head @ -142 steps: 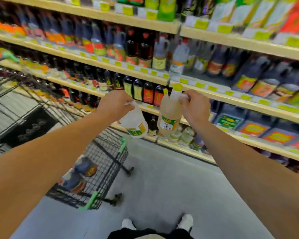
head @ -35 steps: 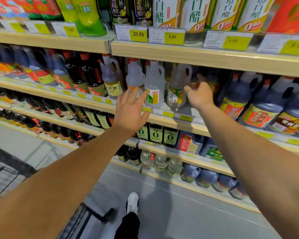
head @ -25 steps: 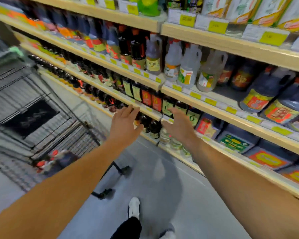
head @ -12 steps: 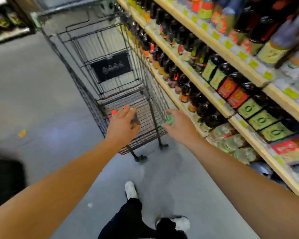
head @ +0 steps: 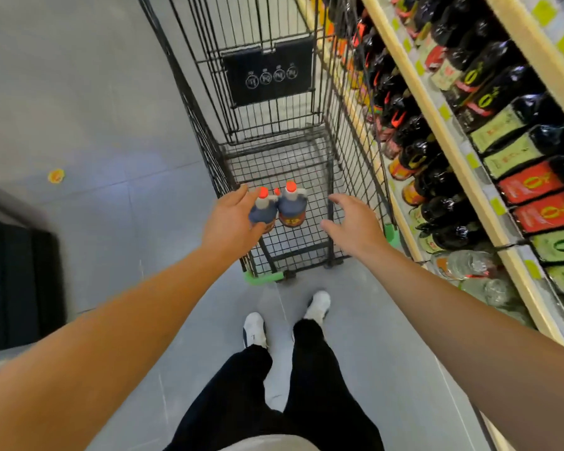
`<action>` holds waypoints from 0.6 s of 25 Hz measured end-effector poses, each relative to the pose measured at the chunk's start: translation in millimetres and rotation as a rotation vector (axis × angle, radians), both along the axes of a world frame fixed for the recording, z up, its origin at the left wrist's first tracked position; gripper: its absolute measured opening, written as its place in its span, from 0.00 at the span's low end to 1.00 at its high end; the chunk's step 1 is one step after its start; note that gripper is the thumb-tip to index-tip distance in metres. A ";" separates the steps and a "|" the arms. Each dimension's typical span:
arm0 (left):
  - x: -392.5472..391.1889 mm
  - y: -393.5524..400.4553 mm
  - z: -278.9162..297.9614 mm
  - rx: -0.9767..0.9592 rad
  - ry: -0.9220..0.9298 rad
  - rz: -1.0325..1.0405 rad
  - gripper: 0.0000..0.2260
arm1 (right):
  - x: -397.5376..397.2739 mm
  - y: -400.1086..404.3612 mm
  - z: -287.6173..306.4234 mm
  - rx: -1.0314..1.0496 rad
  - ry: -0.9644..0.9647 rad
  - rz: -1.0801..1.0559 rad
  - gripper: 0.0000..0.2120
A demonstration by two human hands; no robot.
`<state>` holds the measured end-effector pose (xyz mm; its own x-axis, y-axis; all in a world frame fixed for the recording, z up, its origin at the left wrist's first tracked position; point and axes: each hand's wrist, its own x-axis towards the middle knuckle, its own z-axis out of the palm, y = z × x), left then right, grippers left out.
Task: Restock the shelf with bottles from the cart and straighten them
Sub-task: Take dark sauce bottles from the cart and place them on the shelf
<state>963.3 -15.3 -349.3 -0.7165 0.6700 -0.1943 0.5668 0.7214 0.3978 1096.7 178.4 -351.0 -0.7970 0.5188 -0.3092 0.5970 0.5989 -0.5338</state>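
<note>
A black wire cart (head: 329, 148) stands straight ahead of me beside the shelf (head: 443, 135). Dark bottles with red caps stand in its near end: one (head: 262, 211) on the left, one (head: 292, 206) on the right, and a third red cap shows between them. My left hand (head: 230, 222) hangs over the cart's near left corner, fingers apart, right beside the left bottle; contact is unclear. My right hand (head: 350, 224) hovers open over the cart's near right side, holding nothing.
The shelf on the right carries rows of dark bottles with green and red labels (head: 531, 180), with clear bottles (head: 469, 265) on the lowest level. A dark fixture (head: 17, 284) stands at the left. My feet (head: 287, 317) are just behind the cart on grey floor.
My view has swung from the shelf to straight down over the cart. Both empty hands have come lower and closer to the bottles in its near end.
</note>
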 end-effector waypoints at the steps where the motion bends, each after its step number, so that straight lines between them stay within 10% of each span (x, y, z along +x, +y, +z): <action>1: -5.5 8.2 -7.0 -0.008 -0.012 0.009 0.30 | -10.9 8.6 -10.4 -0.012 -0.011 0.015 0.26; 15: -74.9 94.1 -143.1 -0.218 -0.139 0.059 0.22 | -119.6 66.7 -171.8 -0.177 -0.115 0.318 0.26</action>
